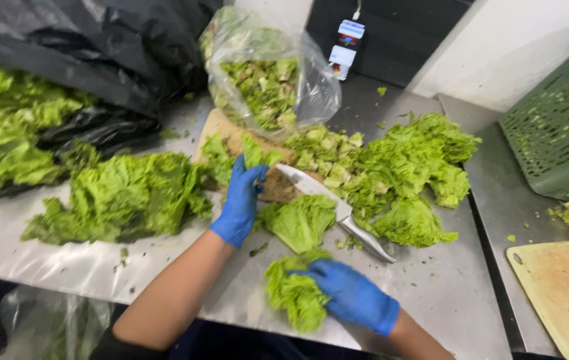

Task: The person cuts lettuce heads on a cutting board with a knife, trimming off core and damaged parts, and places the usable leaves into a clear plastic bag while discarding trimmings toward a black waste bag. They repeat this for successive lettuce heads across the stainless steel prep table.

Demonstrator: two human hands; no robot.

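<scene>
The frilly green lettuce bunch [296, 293] sits at the near edge of the steel worktop [431, 293], just below the big steel-bladed knife [338, 210], w/ the right hand in a blue glove [351, 293] lying over its right side, fingers curled onto the leaves, gripping it. Just above the knife's midpoint, a second loose lettuce head [301, 220] lies touching the blade. The left hand in a blue glove [239, 203] is left of the knife tip, fingers closed on leaves at the worn wooden cutting board [231, 133]; whether it also touches the blade I can't tell. Right of the knife: a heap of cut, torn lettuce pieces [404, 173], so a fair amt looks already chopped. Beyond the knife, a clear plastic bag half full of chopped lettuce [264, 80] stands open. Left of the knife, a pile of whole uncut lettuce [124, 197], plus more spilling from black plastic sacks [98, 40], so I'd judge plenty left to cut. Far right of the knife: green perforated plastic crate [558, 133] and a second pale cutting board [564, 293].
</scene>
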